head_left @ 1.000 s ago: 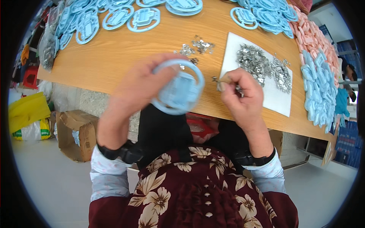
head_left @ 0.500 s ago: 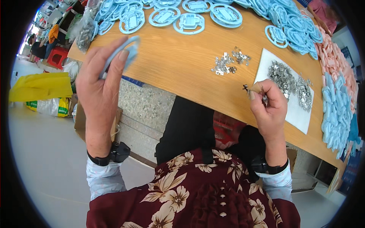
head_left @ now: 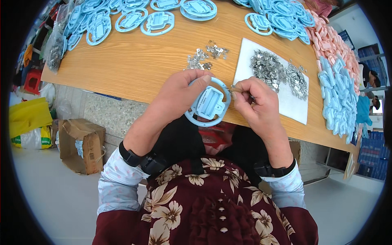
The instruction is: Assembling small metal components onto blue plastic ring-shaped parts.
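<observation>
My left hand (head_left: 178, 94) grips a light-blue plastic toy steering wheel (head_left: 224, 107) by its upper left rim, thumb on top. A rectangular recess in the wheel's hub faces up. Close to the wheel's right rim, my right hand (head_left: 257, 100) is closed in a pinch on a small metal piece (head_left: 235, 88); its exact shape is hard to make out, and the curled fingers hide whatever else they hold. Beyond the hands, small loose metal pieces (head_left: 197, 59) lie on the wooden table (head_left: 134, 61). Larger heaps of metal pieces (head_left: 267, 67) rest on a white sheet (head_left: 292, 112) to the right.
Blue wheels (head_left: 158, 22) line the table's far side. Along the right edge are piled pink plastic parts (head_left: 337, 49) and blue plastic parts (head_left: 337, 96). A bag of dark parts (head_left: 55, 49) stands far left; a cardboard box (head_left: 81, 145) sits on the floor.
My left hand has brought the blue wheel from the left to in front of me, beside my right hand. My right hand still pinches small metal. The view has shifted rightward.
</observation>
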Motion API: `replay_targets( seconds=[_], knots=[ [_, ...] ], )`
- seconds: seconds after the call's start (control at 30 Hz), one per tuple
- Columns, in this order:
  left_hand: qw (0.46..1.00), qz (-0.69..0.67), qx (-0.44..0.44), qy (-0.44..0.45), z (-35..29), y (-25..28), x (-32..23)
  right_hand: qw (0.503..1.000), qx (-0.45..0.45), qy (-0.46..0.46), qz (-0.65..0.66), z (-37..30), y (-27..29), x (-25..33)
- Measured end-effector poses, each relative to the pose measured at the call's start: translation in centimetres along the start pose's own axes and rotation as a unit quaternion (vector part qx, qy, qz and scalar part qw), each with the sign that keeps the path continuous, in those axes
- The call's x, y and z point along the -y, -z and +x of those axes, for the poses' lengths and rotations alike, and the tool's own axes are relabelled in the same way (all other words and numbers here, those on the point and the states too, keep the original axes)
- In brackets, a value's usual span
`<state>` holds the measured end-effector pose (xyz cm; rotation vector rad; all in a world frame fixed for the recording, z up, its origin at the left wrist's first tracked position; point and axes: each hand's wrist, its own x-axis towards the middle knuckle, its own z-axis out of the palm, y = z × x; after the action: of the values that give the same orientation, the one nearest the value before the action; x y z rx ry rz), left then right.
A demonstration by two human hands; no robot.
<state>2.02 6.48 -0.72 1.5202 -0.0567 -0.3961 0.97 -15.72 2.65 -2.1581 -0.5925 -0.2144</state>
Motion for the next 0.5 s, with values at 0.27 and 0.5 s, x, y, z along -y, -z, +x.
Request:
replay_targets(
  seconds=[0.27,0.5],
  knots=[
    [0.992,0.126,-0.008,-0.024,0.3,0.1,0.6,0.998,0.045,0.0,-0.037,0.2,-1.3,-1.0],
    [0.991,0.132,-0.007,-0.015,0.3,0.1,0.1,0.995,0.066,0.023,-0.072,0.5,-1.3,-1.0]
  ],
)
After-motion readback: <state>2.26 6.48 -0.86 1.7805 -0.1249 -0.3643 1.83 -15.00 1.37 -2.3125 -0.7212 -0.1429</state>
